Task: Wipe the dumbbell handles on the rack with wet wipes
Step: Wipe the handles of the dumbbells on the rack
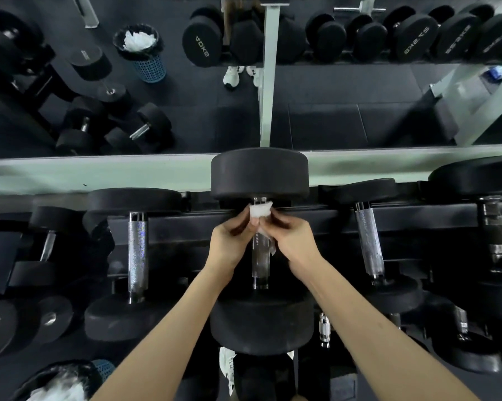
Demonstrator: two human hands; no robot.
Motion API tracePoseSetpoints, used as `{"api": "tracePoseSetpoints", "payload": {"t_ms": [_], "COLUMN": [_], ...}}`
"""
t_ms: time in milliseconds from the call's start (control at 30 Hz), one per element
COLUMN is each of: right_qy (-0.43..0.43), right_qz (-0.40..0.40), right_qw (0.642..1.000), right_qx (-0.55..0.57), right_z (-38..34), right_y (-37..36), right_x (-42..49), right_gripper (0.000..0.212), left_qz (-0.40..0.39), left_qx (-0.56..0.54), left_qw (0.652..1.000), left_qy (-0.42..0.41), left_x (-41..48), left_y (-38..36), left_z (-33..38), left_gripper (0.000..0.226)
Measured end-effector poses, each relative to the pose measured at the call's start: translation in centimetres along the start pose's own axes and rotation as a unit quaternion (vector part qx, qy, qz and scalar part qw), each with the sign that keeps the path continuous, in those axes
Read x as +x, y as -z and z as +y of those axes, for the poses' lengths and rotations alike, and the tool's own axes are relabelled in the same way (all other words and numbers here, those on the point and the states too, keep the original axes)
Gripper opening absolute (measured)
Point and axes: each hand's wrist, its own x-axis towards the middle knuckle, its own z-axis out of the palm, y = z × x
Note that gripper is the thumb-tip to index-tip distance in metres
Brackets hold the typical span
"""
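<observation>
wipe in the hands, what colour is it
The wipe is white; the head view shows it best.

L forearm (168, 328) + R forearm (368, 319): bare | footwear: white sneaker (225, 363) w/ dk markings

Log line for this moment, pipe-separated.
step: wiping centre dumbbell handle | wet wipe: at handle's far end | left hand: pinches wipe | right hand: pinches wipe
</observation>
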Motion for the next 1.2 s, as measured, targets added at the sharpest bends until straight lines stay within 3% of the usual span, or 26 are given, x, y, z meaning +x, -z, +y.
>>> {"api": "tracePoseSetpoints", "payload": {"t_ms": [100,267,500,567,667,733,800,867,933,1033,1100,1200], "right_qy": [0.02,0.024,-0.044,-0.045,-0.041,-0.038,-0.044,-0.043,-0.037,-0.03,-0.021,-0.012], "right_qz": [-0.049,-0.076,-0.135,-0.147,-0.171,-0.187,-0.193,-0.2,-0.191,-0.154,-0.129,-0.127], "right_qw": [0.997,0.99,0.976,0.969,0.954,0.942,0.936,0.933,0.941,0.971,0.983,0.984], "right_qx": [-0.048,-0.117,-0.165,-0.193,-0.243,-0.277,-0.29,-0.298,-0.279,-0.182,-0.131,-0.123], "right_z": [1.0,0.4,1.2,1.3,1.3,1.7,1.7,1.6,1.5,1.5,1.5,2.1], "right_y": [1.1,1.8,2.9,3.2,3.2,3.2,3.2,3.1,3.0,2.9,2.9,3.0], "right_x": [-0.8,0.0,-1.1,-1.5,-1.9,-1.9,-1.9,-1.9,-1.8,-1.2,-0.7,-1.1], "right_gripper": [0.018,0.016,0.033,0.029,0.006,0.033,0.035,0.022,0.021,0.013,0.009,0.016], "left_qz": [-0.035,-0.089,-0.157,-0.193,-0.242,-0.273,-0.285,-0.283,-0.275,-0.203,-0.172,-0.175], "left_qx": [0.03,0.094,0.16,0.2,0.319,0.393,0.403,0.401,0.381,0.262,0.175,0.163], "left_qw": [0.999,0.991,0.975,0.96,0.916,0.877,0.869,0.87,0.882,0.943,0.969,0.971], "left_qy": [-0.009,-0.035,0.007,0.014,0.019,0.032,0.039,0.042,0.034,0.027,0.015,-0.009], "left_x": [-0.4,-0.2,-1.1,-1.1,-0.8,-0.4,-0.4,-0.5,-0.7,-0.8,-1.0,-1.2], "left_y": [1.0,2.0,3.0,3.3,3.5,3.6,3.5,3.3,3.4,3.3,3.2,3.1], "left_z": [-0.9,-0.1,0.0,0.1,0.3,-0.2,-0.2,-0.1,-0.1,-0.3,-0.3,-0.8], "left_gripper": [0.043,0.048,0.034,0.028,0.013,0.034,0.045,0.05,0.042,0.018,0.022,0.021]}}
